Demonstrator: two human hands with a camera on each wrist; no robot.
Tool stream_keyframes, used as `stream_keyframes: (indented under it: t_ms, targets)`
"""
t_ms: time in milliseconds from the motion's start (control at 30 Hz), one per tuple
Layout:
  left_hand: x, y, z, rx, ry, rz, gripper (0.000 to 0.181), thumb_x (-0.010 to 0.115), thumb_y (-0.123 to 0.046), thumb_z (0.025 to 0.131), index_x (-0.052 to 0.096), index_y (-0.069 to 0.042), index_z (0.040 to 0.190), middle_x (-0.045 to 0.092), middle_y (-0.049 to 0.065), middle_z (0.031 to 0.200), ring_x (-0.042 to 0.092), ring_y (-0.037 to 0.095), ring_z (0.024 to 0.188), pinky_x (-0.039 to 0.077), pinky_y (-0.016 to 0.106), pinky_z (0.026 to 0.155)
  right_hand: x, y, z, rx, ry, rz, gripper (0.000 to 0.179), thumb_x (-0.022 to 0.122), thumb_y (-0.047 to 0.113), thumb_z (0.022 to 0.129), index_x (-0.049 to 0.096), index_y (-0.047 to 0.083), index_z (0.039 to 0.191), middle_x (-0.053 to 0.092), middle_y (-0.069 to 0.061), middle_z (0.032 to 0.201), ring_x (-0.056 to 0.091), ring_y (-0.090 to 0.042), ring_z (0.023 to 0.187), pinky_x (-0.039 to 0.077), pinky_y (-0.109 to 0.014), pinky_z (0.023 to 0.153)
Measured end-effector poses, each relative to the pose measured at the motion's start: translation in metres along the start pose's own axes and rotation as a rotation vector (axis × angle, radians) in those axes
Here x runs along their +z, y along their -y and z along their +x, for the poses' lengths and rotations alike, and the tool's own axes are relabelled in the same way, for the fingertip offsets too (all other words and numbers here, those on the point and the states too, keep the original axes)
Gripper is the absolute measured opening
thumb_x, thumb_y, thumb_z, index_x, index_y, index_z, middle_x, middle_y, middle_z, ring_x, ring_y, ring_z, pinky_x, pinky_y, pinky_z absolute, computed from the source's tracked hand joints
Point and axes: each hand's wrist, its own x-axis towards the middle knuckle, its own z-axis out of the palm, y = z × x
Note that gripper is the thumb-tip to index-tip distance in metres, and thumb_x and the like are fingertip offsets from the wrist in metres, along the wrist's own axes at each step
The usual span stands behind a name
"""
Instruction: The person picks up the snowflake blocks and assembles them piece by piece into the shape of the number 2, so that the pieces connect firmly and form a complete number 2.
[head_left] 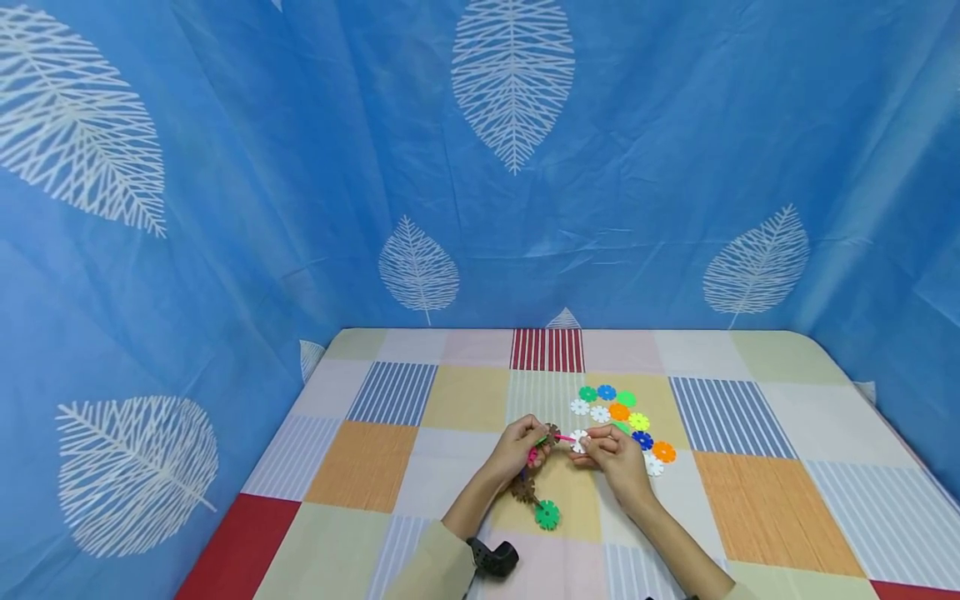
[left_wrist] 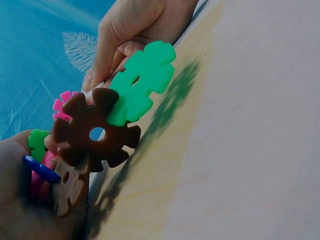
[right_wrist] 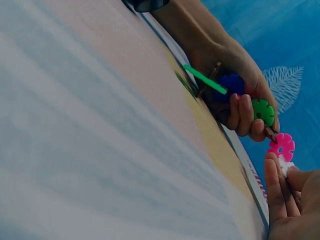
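Note:
My left hand (head_left: 516, 448) grips a linked chain of notched plastic snowflake discs over the table. A green disc (head_left: 547, 515) hangs at the chain's lower end, joined to a brown disc (left_wrist: 76, 131). Further along, a blue disc (right_wrist: 230, 86) and a brighter green disc (right_wrist: 262, 112) sit by the left fingers. At the other end a pink disc (right_wrist: 283, 145) sticks out toward my right hand (head_left: 621, 462). Between thumb and fingers, the right hand pinches a white disc (head_left: 578, 441) against the pink one's edge. The fingers partly cover the white disc in the right wrist view.
Loose discs lie on the patchwork cloth (head_left: 465, 504) beyond and beside the right hand, among them an orange disc (head_left: 663, 452), a yellow disc (head_left: 638, 421) and a dark blue disc (head_left: 642, 440). A blue leaf-print curtain (head_left: 615, 208) surrounds the table.

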Motion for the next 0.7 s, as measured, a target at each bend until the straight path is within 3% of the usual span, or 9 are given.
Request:
stream_keyframes:
  t_ms: [200,500,600,700]
  targets:
    - [-0.002,0.006,0.003,-0.011,-0.015,-0.029,0.017,0.042,-0.005,0.097,0.047,0.001,0.082,0.056,0.006,0.068,0.046,0.004,0.047,0.040,0.015,0.045,-0.003,0.000,0.000,-0.014,0.006,0.006,0.026,0.056,-0.004,0.088,0.045,-0.019,0.107,0.066,-0.021,0.080,0.067,-0.025,0.067,0.055,-0.037,0.065]
    - [-0.007,0.027,0.014,-0.023,-0.150,-0.112,0.016,0.046,-0.013,0.096,0.050,0.001,0.089,0.057,0.007,0.067,0.050,0.008,0.046,0.043,0.017,0.043,-0.007,0.003,0.004,-0.102,0.013,-0.037,0.035,0.059,-0.002,0.088,0.047,-0.016,0.117,0.064,-0.027,0.084,0.066,-0.024,0.070,0.055,-0.036,0.066]
    - [-0.006,0.027,0.017,-0.002,-0.187,-0.154,0.017,0.046,-0.013,0.096,0.051,0.003,0.095,0.058,0.008,0.066,0.051,0.008,0.045,0.043,0.017,0.043,-0.016,0.010,0.010,-0.152,-0.009,-0.133,0.031,0.060,-0.002,0.087,0.051,-0.014,0.114,0.064,-0.025,0.082,0.066,-0.023,0.068,0.055,-0.033,0.064]
    - [-0.006,0.026,0.018,0.002,-0.211,-0.187,0.025,0.046,-0.012,0.095,0.053,0.008,0.107,0.060,0.009,0.070,0.054,0.009,0.047,0.045,0.016,0.045,-0.037,0.019,0.017,-0.200,-0.007,-0.373,0.022,0.062,0.007,0.088,0.060,-0.006,0.105,0.066,-0.015,0.079,0.065,-0.018,0.068,0.054,-0.025,0.062]
